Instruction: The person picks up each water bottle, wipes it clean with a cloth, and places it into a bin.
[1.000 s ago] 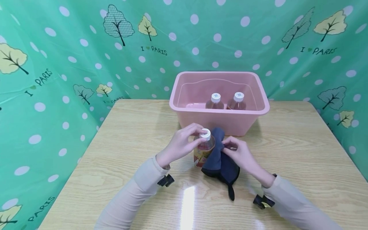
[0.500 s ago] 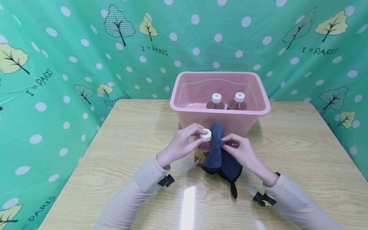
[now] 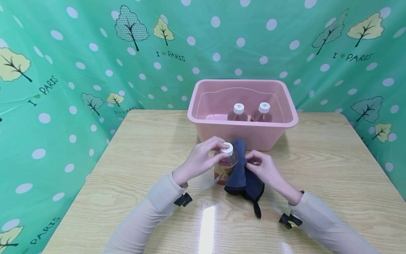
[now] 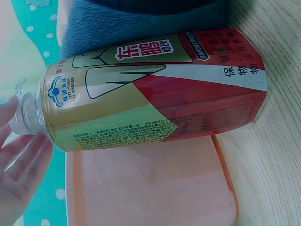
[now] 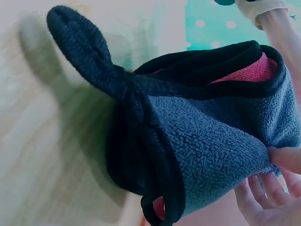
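Observation:
A drink bottle [image 3: 223,170] with a white cap and a gold, red and green label [image 4: 155,94] stands on the table in front of the pink bin. My left hand [image 3: 206,155] pinches its cap between thumb and fingers. In my right hand [image 3: 261,167] is a bunched dark blue-grey towel [image 5: 211,146] with black edging, a hanging loop and a pink inner side. The towel lies against the bottle's right side and hides part of it. Its lower end and loop hang toward the table's front.
Behind the hands stands the pink bin [image 3: 242,123], holding two more white-capped bottles, one at its middle [image 3: 239,110] and one to the right [image 3: 264,109]. A green patterned curtain [image 3: 158,77] surrounds the wooden table [image 3: 142,151] at the back and sides.
My right hand has shifted the towel slightly up and then back down along the bottle's side. My left hand has stayed at the cap, and the bottle has stayed in place.

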Demonstrator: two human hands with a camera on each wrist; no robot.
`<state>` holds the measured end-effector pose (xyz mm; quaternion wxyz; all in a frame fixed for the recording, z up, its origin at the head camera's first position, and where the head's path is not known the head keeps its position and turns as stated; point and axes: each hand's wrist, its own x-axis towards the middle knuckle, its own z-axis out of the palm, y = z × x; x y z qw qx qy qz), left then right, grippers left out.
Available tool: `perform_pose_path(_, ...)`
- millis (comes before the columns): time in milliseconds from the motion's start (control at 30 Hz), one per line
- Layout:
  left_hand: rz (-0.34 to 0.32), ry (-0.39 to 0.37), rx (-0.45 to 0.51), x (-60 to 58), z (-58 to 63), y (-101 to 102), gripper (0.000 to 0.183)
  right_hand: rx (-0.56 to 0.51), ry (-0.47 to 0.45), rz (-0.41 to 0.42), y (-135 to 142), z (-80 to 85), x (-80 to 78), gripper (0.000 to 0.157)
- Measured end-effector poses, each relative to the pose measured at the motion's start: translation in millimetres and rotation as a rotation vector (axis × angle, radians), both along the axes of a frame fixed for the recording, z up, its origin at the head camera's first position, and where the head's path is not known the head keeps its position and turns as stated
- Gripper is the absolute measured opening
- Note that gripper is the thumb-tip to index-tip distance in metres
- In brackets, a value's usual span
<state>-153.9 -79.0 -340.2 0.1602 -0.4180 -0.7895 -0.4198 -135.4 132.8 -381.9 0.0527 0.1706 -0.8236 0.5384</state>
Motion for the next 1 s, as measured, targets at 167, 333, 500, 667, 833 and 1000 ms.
perform_pose_path(167,-0.005,-0.012,0.003,-0.1,-0.8,0,0.017,0.029,-0.034,-0.003,0,-9.0,-1.5,0.014)
perform_pose_path(333,-0.001,-0.008,0.001,0.2,-0.7,0,0.017,0.042,-0.033,0.014,0,-16.5,-3.0,0.013)
perform_pose_path(500,0.002,-0.007,-0.005,0.4,0.4,0,0.017,0.072,-0.035,0.032,1,-24.6,-4.2,0.013)
perform_pose_path(667,0.000,-0.004,-0.010,0.3,1.1,0,0.017,0.089,-0.054,0.040,1,-30.8,-5.0,0.013)
perform_pose_path(833,0.001,-0.001,-0.008,0.0,0.8,0,0.017,0.089,-0.072,0.057,1,-34.3,-6.0,0.013)
perform_pose_path(1000,0.004,0.002,-0.006,-0.1,0.3,0,0.018,0.104,-0.075,0.051,1,-35.2,-5.5,0.014)
